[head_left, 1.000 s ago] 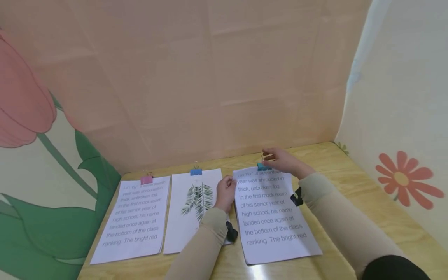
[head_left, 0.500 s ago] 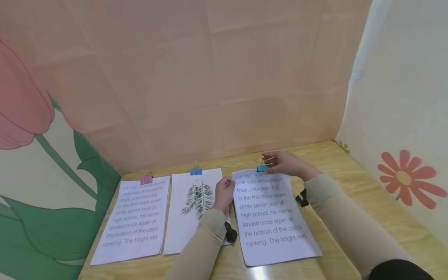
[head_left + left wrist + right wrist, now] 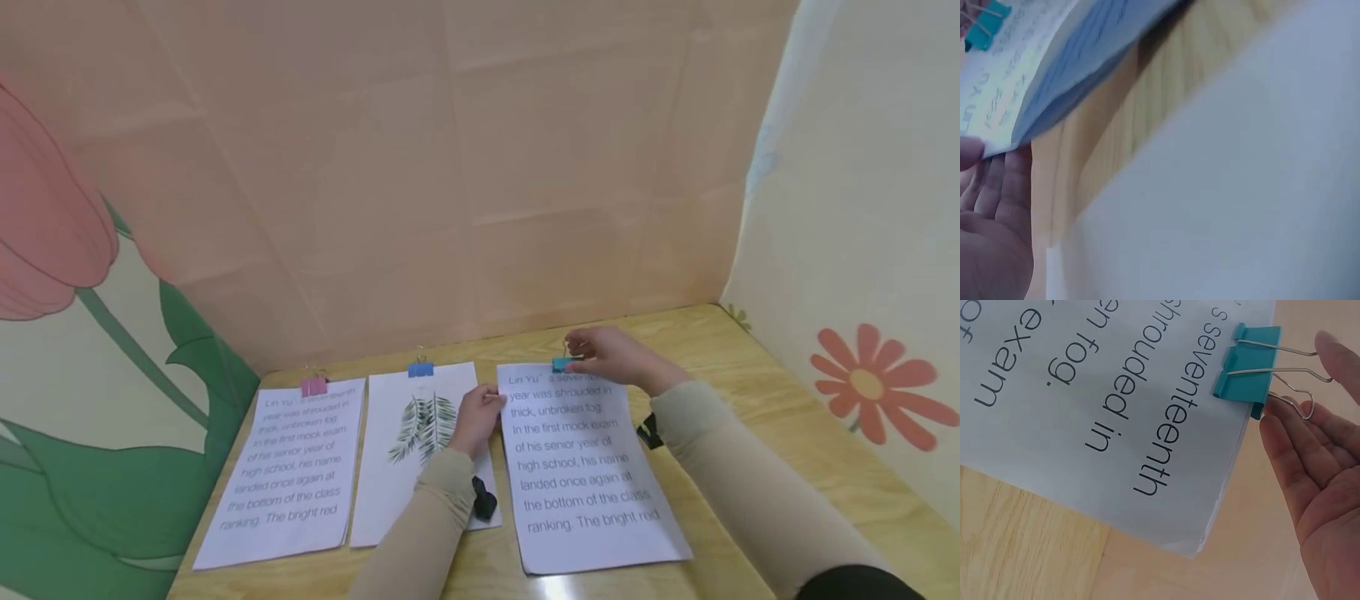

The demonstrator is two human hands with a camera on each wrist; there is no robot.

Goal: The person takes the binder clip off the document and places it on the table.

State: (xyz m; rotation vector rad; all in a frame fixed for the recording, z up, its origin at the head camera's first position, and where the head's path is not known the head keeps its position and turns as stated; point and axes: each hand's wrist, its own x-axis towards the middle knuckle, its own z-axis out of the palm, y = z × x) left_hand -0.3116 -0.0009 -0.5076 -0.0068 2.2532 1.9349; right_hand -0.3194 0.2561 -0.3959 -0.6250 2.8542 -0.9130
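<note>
A stack of printed paper (image 3: 577,467) lies at the right of the table, its pages parting slightly at the edge in the left wrist view. My left hand (image 3: 480,412) pinches its upper left corner, thumb on top and fingers (image 3: 1013,181) underneath. At the top edge, a teal binder clip (image 3: 1250,365) bites onto the sheets, both wire handles standing out past the paper. My right hand (image 3: 611,358) holds the clip by these handles: the thumb (image 3: 1338,359) is at one handle's end and the fingers (image 3: 1288,444) are behind the other.
Left of this stack, a leaf-print sheet (image 3: 382,492) wears a blue binder clip (image 3: 421,369). Farther left lies another printed stack (image 3: 277,542) with a pink binder clip (image 3: 313,386). The wooden table (image 3: 675,333) meets a pink backdrop (image 3: 480,208) behind.
The right hand has shifted slightly right and down, and its thumb now shows at the teal clip's body. The stack's top has dropped a little. The left hand stays at the corner.
</note>
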